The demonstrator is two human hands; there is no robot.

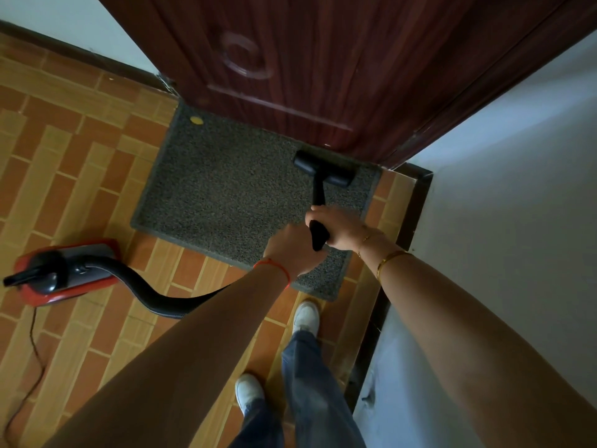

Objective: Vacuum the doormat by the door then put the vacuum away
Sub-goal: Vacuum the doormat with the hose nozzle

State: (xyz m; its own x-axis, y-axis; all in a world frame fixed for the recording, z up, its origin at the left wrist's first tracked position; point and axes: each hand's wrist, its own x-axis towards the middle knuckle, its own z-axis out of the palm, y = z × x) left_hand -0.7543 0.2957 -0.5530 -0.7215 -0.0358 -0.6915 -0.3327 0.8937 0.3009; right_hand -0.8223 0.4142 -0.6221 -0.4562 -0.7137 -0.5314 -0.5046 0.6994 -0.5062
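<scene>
A grey doormat [226, 195] lies on the brick-patterned floor [80, 156], touching the foot of a dark red door [323, 59]. The black vacuum head [324, 168] rests on the mat's far right corner, beside the door. The right hand [339, 229] is wrapped around the black wand [318, 192]. The left hand [289, 250] curls near the wand's lower end; its grip is hidden. The red vacuum [64, 273] sits on the floor to the left, its hose [155, 299] running under the left arm. A small yellow bit [196, 120] lies on the mat's far left corner.
</scene>
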